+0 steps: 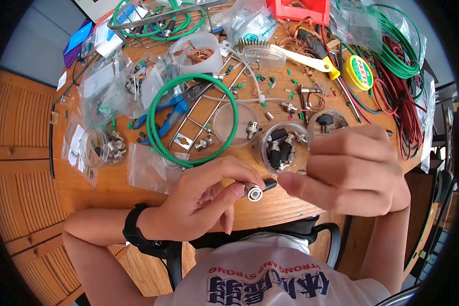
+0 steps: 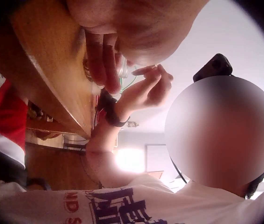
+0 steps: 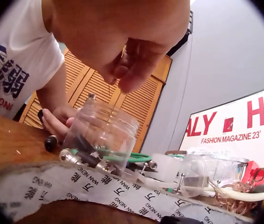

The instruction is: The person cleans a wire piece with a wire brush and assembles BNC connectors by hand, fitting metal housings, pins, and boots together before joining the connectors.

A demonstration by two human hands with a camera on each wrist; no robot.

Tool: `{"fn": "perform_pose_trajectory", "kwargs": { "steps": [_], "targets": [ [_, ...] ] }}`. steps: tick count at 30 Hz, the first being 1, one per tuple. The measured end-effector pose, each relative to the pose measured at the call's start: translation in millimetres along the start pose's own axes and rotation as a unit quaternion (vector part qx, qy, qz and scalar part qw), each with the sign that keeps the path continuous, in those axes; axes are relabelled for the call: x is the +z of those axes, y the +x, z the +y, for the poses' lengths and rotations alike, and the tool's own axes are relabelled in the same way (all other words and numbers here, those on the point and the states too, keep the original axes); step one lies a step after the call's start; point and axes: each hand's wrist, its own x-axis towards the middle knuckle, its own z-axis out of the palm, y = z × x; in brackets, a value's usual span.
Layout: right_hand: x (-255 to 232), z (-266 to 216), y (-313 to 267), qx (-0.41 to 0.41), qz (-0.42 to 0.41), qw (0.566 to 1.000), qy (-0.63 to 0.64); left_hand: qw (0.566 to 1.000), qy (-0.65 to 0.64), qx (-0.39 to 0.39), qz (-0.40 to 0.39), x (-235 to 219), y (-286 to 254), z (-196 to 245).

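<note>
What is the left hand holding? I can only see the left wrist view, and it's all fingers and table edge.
Observer: The left hand pinches a small metal plug with a black end, over the near edge of the table.
Operator: Are there more plugs anywhere?
Observer: Yes. A clear jar just behind the hands holds several black and metal ones.
Operator: I see a tiny bit of green. What is it?
Observer: It is a green cable coiled in a loop on the table, next to blue-handled pliers.
</note>
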Motion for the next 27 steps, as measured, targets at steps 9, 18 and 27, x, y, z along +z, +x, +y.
{"fn": "perform_pose_trajectory", "kwargs": {
  "steps": [9,18,27],
  "targets": [
    [-6,-5,4,0.003,-0.06,0.997,0.05,0.999,0.014,-0.034,-0.034,-5,1,3],
    [-4,-4,4,-0.015,-0.008,1.0,0.014,0.998,0.033,-0.034,-0.033,-3,1,5],
    [0,-3,0,-0.023,-0.053,0.998,0.008,1.0,0.007,-0.024,0.018,3,0,3]
  ]
}}
